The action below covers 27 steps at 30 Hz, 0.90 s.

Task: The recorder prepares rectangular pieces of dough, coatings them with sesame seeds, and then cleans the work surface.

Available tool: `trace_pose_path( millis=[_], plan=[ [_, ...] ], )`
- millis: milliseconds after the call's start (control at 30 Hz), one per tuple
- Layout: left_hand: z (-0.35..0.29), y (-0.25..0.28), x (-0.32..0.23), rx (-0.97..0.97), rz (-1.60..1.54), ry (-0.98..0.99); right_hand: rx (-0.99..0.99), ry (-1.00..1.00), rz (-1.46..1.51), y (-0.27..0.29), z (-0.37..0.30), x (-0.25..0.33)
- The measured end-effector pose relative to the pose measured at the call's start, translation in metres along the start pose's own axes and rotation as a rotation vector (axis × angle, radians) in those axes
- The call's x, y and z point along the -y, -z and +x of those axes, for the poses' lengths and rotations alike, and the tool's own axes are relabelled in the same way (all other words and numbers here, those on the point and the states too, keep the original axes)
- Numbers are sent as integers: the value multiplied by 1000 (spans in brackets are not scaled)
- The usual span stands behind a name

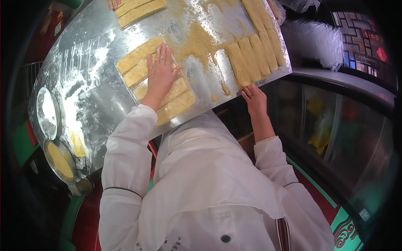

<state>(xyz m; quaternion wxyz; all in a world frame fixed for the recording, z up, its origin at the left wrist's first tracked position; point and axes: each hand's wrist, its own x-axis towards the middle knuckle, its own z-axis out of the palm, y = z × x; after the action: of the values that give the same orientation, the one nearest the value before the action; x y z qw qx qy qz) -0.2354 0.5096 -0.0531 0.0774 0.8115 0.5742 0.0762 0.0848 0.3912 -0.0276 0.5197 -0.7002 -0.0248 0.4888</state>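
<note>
Several long rolls coated in tan crumbs (138, 57) lie side by side in a clear plastic tray (193, 88) on the metal table. Over the middle of that tray my left hand (161, 74) rests flat, fingers spread, touching the rolls. A row of similar crumb-coated rolls (248, 58) lies directly on the table toward the right edge. At the near end of this row is my right hand (256, 100), by the table's front edge. Its fingers are stretched out, with the tips against or close to the roll ends; nothing is held.
Loose crumbs (194, 44) cover part of the metal table (98, 100). A second tray of rolls (142, 11) sits farther back, beside another person's hand (112, 4). White powder in a round pan (48, 113) and a yellow-filled bowl (59, 162) stand at the left edge.
</note>
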Motion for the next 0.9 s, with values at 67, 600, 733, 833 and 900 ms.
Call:
trace_pose_path(
  millis=[67,600,733,833,900],
  plan=[
    [0,1,0,-12,-4,-1,-4,-38,70,0,8,1],
    [-97,45,77,-288,-427,229,14,523,-519,-73,21,49],
    [-126,40,91,-265,-612,457,71,789,-810,-113,-9,83],
    [-136,41,91,-305,-720,563,203,921,-1024,-146,-59,105],
    [-139,39,88,-307,-859,639,461,769,-1285,-168,-89,115]
  ],
)
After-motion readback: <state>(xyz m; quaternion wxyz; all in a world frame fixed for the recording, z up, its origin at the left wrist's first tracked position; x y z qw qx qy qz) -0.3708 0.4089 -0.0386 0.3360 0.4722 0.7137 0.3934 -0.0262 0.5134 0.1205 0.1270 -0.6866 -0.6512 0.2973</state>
